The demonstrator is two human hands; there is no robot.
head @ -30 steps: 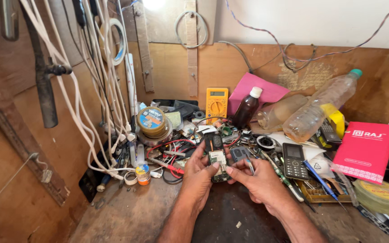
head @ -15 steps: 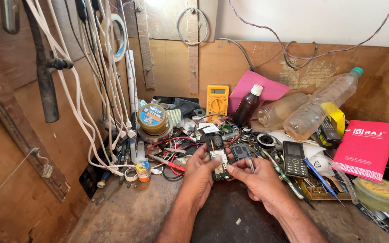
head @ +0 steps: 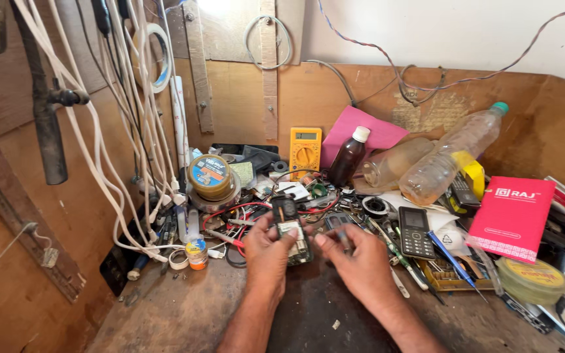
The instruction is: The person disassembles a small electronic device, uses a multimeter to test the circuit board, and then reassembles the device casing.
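Opened phone (head: 290,230) clamped in left hand (head: 268,256), right hand (head: 359,260) just beside, pinching a small part (head: 342,236).

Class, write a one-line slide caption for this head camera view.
Left hand holds an opened small phone circuit board while right hand pinches a small dark part above a cluttered wooden workbench.

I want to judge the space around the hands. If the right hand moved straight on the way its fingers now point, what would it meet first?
The right hand points up and left, toward the opened phone held in the left hand. It would probably meet that phone's circuit board first; the fingertips look very near it, though depth is unclear.
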